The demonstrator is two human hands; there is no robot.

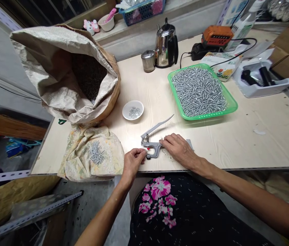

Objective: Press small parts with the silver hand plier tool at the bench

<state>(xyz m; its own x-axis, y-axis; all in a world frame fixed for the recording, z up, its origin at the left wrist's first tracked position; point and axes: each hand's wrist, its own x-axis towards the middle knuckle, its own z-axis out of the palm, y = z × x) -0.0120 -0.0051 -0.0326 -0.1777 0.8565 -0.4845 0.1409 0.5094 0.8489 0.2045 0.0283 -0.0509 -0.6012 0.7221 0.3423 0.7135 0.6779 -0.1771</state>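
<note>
Grey snap pliers (pixel 155 145) lie on the tabletop near its front edge, their upper lever raised and a small red spot showing at the jaw. My right hand (pixel 178 149) is closed over the lower handle, whose end sticks out past my knuckles. Thumb and fingertips of my left hand (pixel 134 163) are pinched together right at the jaw. Whatever lies between those fingertips is too small to make out. Behind the pliers sits a white bowl (pixel 125 111) with small silver metal pins. More silver pins (pixel 97 152) are heaped on a patterned cloth (pixel 113 150) to the left.
A green basket (pixel 232 106) full of silver pins stands behind my right hand. At the back left leans a large open sack (pixel 57 99) with dark contents. A metal kettle (pixel 165 46), a lidded canister (pixel 148 61) and an orange battery (pixel 217 36) stand along the back.
</note>
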